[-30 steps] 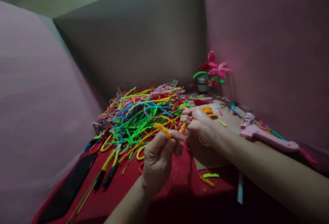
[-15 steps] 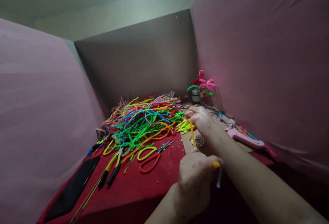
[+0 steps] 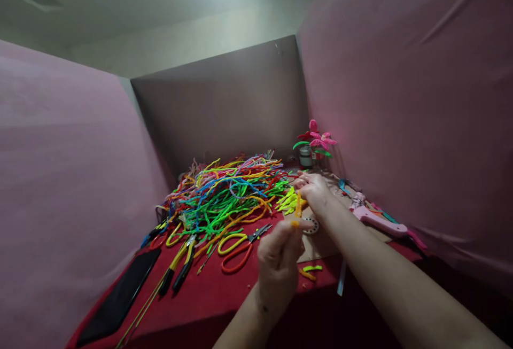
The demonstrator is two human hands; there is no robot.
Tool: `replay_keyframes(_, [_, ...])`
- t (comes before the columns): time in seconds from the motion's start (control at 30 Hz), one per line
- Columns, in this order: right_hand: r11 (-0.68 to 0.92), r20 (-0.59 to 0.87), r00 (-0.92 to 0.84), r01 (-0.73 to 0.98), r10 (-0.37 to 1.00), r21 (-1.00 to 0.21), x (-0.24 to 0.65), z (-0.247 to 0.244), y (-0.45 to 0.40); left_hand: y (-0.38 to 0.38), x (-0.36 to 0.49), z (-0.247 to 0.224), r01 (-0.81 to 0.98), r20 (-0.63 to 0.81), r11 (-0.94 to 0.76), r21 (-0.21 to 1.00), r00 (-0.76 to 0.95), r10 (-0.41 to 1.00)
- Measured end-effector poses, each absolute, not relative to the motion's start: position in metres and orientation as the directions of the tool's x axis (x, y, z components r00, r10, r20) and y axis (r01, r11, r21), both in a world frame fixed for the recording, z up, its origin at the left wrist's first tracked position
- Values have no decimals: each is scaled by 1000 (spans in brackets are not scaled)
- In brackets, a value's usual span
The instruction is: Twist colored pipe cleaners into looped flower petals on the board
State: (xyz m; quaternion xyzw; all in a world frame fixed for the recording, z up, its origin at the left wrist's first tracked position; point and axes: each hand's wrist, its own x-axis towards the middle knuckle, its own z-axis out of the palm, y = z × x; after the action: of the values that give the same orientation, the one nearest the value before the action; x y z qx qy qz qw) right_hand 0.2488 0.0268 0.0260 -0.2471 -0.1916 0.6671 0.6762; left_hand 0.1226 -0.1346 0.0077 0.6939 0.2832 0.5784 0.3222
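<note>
My left hand (image 3: 280, 255) is closed, its fingertips pinching the lower end of a short orange pipe cleaner (image 3: 298, 206). Just beyond it, my right hand (image 3: 315, 191) is curled round the upper end of the same orange piece. A white ring with holes (image 3: 311, 225) lies on a brown board (image 3: 320, 247) below the hands. Short yellow-green pieces (image 3: 287, 201) lie left of my right hand. Small orange and yellow scraps (image 3: 308, 273) rest on the red cloth (image 3: 212, 301) to the right of my left hand.
A heap of coloured pipe cleaners (image 3: 228, 194) spreads at centre left. Scissors (image 3: 236, 247), pliers (image 3: 180, 266) and a black flat object (image 3: 120, 295) lie before it. A pink glue gun (image 3: 379, 220) is at right; pink flowers (image 3: 320, 139) stand behind.
My left hand has turned and moved slightly left and up, its thumb now drawn in towards the orange piece. The scraps on the cloth have come into view. The camera view has shifted.
</note>
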Motion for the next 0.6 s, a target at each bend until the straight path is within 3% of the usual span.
replay_keyframes(0.13, [-68, -183, 36, -846, 982, -528, 255, 30, 25, -123, 114, 24, -132, 561, -552, 823, 35, 827])
replay_keyframes(0.4, [-95, -292, 41, -894, 955, -437, 248, 15, 28, -111, 115, 35, -290, 653, -644, 708, -80, 753])
replay_keyframes(0.6, [-94, -363, 72, -903, 929, -418, 248, 11, 44, -114, 117, 28, -208, 713, -713, 669, -91, 695])
